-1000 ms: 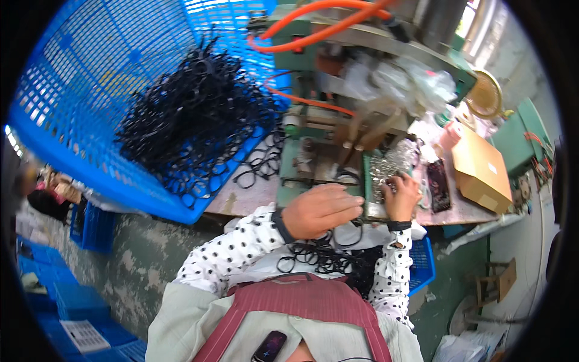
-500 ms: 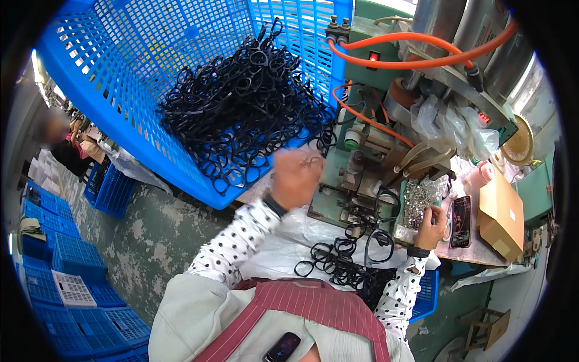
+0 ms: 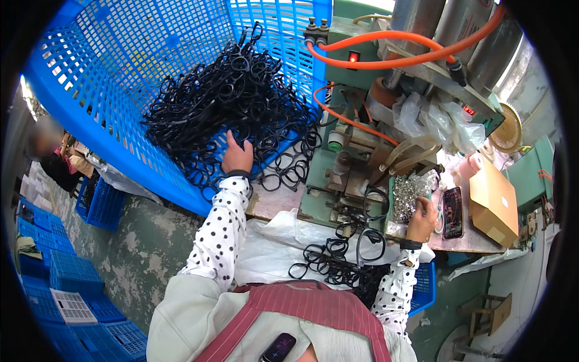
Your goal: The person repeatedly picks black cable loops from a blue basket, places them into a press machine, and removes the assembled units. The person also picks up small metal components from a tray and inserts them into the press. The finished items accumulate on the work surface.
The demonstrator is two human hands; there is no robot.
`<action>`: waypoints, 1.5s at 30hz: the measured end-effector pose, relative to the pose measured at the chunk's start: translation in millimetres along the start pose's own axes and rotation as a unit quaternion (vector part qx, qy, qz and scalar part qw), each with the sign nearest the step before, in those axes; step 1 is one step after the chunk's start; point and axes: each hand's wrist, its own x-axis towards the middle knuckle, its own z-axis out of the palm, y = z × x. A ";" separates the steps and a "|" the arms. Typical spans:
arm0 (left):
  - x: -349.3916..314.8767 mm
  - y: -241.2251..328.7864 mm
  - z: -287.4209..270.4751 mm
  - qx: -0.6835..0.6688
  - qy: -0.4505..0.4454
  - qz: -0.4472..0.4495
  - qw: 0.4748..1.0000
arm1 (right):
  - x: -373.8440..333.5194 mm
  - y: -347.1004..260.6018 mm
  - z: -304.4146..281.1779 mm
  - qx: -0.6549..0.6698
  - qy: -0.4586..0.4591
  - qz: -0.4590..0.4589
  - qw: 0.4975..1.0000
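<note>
A worker's left hand [image 3: 237,160], fingers [image 3: 230,140] spread open, hovers at black eyeglass frames [image 3: 235,90] heaped just beyond in a blue basket [image 3: 145,174], while the right hand [image 3: 423,222] curls its fingers, grip unclear, beside small metal parts [image 3: 407,193], with a phone [image 3: 453,212] and a carton [image 3: 490,199] bearing an illegible label to their right.

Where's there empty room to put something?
Bare floor between the blue crates and spotted left sleeve; bare white sheet left of the loose black frames. It's crowded in the blue basket and among shiny bits by the right hand.
</note>
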 end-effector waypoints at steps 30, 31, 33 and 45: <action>-141.5 131.0 -85.4 -0.340 -0.040 0.689 0.638 | -4.8 -175.4 -21.9 0.472 -0.167 0.116 0.858; -148.8 134.7 -84.5 -0.328 -0.051 0.717 0.613 | -4.2 -173.2 -22.5 0.453 -0.173 0.109 0.868; -159.5 141.8 -78.7 -0.333 -0.116 0.721 0.596 | 4.7 -161.2 -28.2 0.391 -0.155 0.071 0.905; -167.5 141.0 -62.9 -0.343 -0.152 0.689 0.620 | -1.2 -2.9 -36.2 -0.207 -0.196 0.012 0.958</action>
